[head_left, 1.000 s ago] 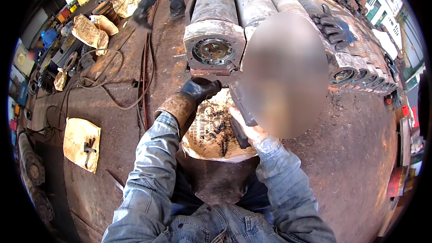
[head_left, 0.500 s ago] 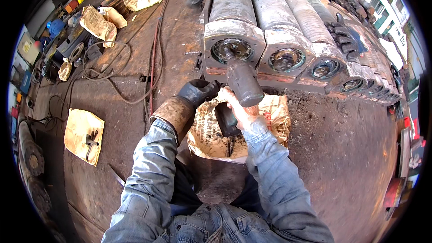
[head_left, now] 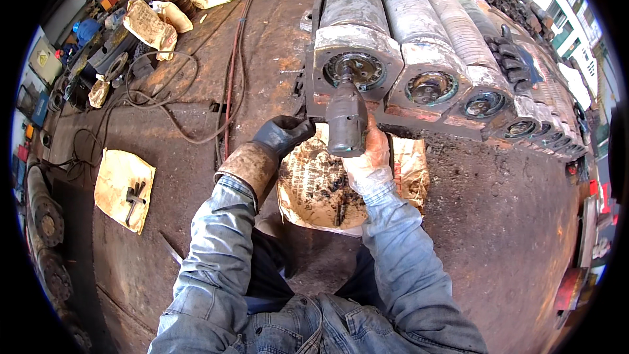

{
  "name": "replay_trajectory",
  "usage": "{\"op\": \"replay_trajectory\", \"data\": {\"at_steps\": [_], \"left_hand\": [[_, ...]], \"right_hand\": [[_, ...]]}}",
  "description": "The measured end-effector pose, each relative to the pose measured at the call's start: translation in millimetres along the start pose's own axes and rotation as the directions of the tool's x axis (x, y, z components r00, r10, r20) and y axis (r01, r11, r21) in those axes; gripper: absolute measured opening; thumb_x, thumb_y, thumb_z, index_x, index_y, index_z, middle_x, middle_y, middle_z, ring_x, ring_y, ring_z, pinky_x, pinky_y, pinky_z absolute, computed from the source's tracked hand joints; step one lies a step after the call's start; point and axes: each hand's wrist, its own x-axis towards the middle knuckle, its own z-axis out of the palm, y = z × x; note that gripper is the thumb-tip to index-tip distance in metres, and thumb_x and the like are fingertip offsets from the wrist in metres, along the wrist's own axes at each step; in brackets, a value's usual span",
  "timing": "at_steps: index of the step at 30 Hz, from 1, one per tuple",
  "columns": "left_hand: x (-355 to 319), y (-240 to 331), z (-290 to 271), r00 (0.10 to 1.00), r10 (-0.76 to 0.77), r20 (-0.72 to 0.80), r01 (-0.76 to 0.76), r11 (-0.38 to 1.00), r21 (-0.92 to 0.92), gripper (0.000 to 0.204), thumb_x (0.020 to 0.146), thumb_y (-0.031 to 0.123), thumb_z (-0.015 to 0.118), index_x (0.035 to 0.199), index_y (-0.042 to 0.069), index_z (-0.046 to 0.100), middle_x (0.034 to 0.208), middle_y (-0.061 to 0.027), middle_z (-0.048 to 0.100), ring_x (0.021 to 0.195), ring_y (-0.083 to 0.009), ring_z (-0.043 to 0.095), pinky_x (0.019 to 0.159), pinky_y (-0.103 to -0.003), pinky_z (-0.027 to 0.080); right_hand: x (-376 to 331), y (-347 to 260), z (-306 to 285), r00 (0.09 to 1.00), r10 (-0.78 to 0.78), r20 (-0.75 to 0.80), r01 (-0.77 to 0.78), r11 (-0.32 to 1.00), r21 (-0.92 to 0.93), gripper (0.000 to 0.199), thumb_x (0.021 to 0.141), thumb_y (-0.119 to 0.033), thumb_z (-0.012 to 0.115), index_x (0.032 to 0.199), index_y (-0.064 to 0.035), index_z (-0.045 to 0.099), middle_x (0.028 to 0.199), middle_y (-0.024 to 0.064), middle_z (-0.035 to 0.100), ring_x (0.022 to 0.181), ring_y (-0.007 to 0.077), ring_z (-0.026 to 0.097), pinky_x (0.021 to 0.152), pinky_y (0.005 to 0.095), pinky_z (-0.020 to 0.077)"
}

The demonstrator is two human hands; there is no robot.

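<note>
My right hand (head_left: 371, 154), in a thin pale glove, grips a dark, greasy impact wrench (head_left: 346, 121). The wrench's nose points away from me into the round recessed end of the nearest, leftmost metal cylinder (head_left: 357, 3); whether it sits on a bolt there I cannot make out. To the left of the wrench, my left hand (head_left: 286, 135) is closed in a dark work glove with a brown cuff, thumb and fingers pressed together. Anything between those fingers is hidden. Under both hands lies a grease-stained paper sack (head_left: 304, 187) with a dark, bolt-like rod (head_left: 341, 210) on it.
More cylinders (head_left: 419, 16) lie side by side to the right, with a black glove (head_left: 511, 62) on top. At left, dark hex keys (head_left: 135, 202) rest on a paper sheet (head_left: 114, 177). Hoses (head_left: 230, 85) snake over the rusty floor beyond my left hand.
The impact wrench has turned from slanting toward the lower right to nearly straight ahead, its handle swinging out of sight. My left hand stays closed beside it. The view has shifted slightly.
</note>
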Motion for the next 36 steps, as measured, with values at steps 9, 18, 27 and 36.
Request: {"op": "replay_trajectory", "data": {"at_steps": [9,18,27,36], "left_hand": [[-2.0,5.6,7.7,0.999,0.043,-0.026,-0.043,0.999,0.029,0.045,0.086,0.034,0.076,0.106,-0.006,0.068,0.090,-0.0091,0.071,0.078,-0.0162,0.064,0.074,-0.031,0.051],[-0.3,23.7,-29.1,0.988,0.098,-0.117,-0.120,0.974,-0.194,0.039,0.088,0.025,0.075,0.109,-0.006,0.067,0.099,-0.0159,0.072,0.087,-0.0248,0.070,0.081,-0.036,0.057],[-5.2,25.0,-26.9,0.984,0.062,-0.169,-0.103,0.965,-0.242,0.040,0.087,0.029,0.075,0.108,-0.005,0.067,0.097,-0.0131,0.072,0.086,-0.0204,0.069,0.078,-0.033,0.055],[-17.2,38.6,-6.1,0.998,0.036,-0.049,-0.054,0.906,-0.421,0.039,0.090,0.027,0.073,0.112,-0.003,0.065,0.100,-0.0146,0.072,0.089,-0.0262,0.071,0.081,-0.037,0.058]], "right_hand": [[-0.4,32.1,36.2,0.994,0.103,0.024,-0.106,0.965,0.240,0.029,0.092,-0.025,0.069,0.113,-0.0055,0.064,0.109,0.0079,0.069,0.097,0.0161,0.064,0.082,0.0325,0.0528],[-7.8,15.4,76.3,0.980,0.177,-0.090,-0.142,0.941,0.308,0.028,0.090,-0.027,0.072,0.109,-0.0089,0.062,0.097,0.0011,0.064,0.085,0.0146,0.060,0.074,0.0315,0.0514],[-0.4,23.1,21.5,0.939,0.041,0.343,-0.338,-0.096,0.936,0.030,0.095,-0.012,0.055,0.124,-0.0040,0.057,0.113,0.0122,0.064,0.097,0.0245,0.065,0.084,0.0368,0.0566],[9.6,19.3,12.4,0.989,0.103,0.101,-0.145,0.724,0.675,0.029,0.097,-0.016,0.054,0.122,-0.0011,0.057,0.112,0.0119,0.064,0.098,0.0234,0.065,0.086,0.0367,0.0558]]}}
